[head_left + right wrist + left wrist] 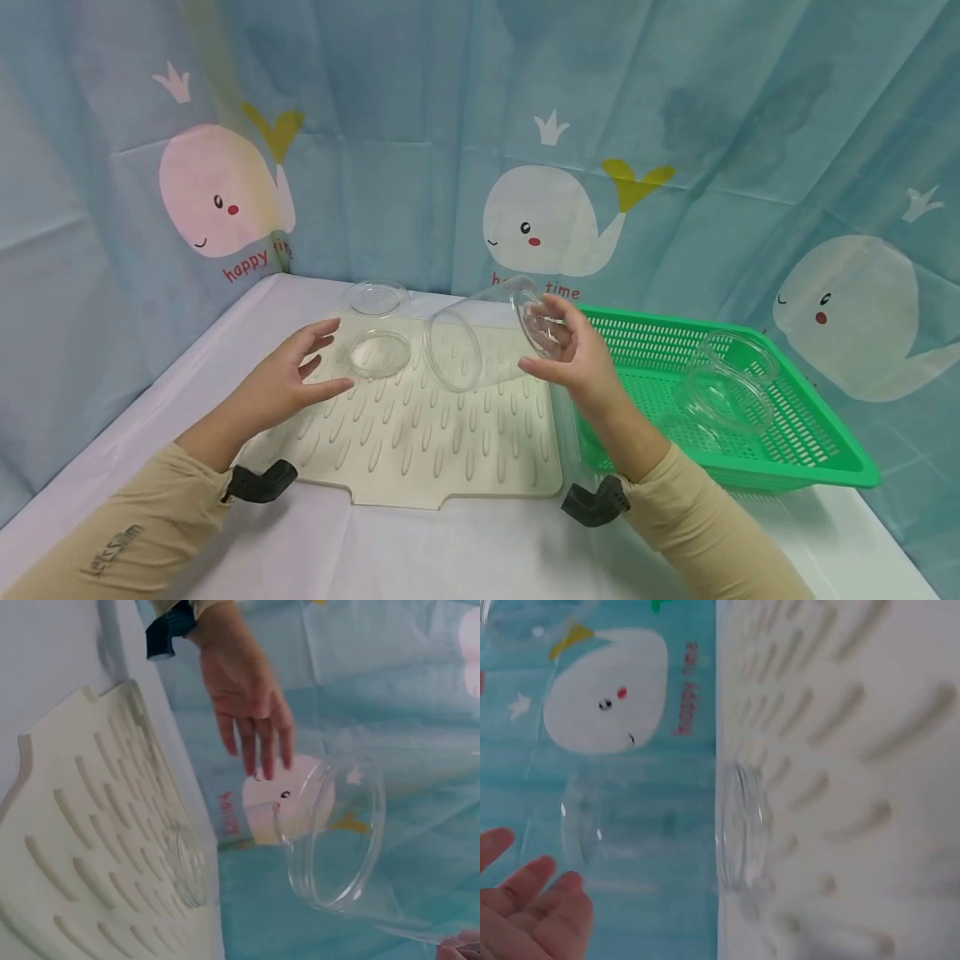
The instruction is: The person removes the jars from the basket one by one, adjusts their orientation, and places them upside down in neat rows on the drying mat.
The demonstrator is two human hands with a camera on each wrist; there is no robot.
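Note:
A clear jar (453, 354) is in the air, lying on its side with its wide mouth toward the left. My right hand (581, 358) grips its far end, thumb below and fingers above. The right wrist view shows the ringed mouth of this jar (304, 851). Another clear jar (380, 354) stands on the beige drying mat (450, 458); in the left wrist view, the jar (742, 825) meets the mat with its ringed end. Beside the standing jar is my left hand (277, 383), fingers spread and holding nothing.
At the right sits a green slotted basket (847, 454) with more clear jars (723, 400) inside. A white cloth (495, 550) covers the table. Behind it hangs a blue curtain (405, 183) printed with whales.

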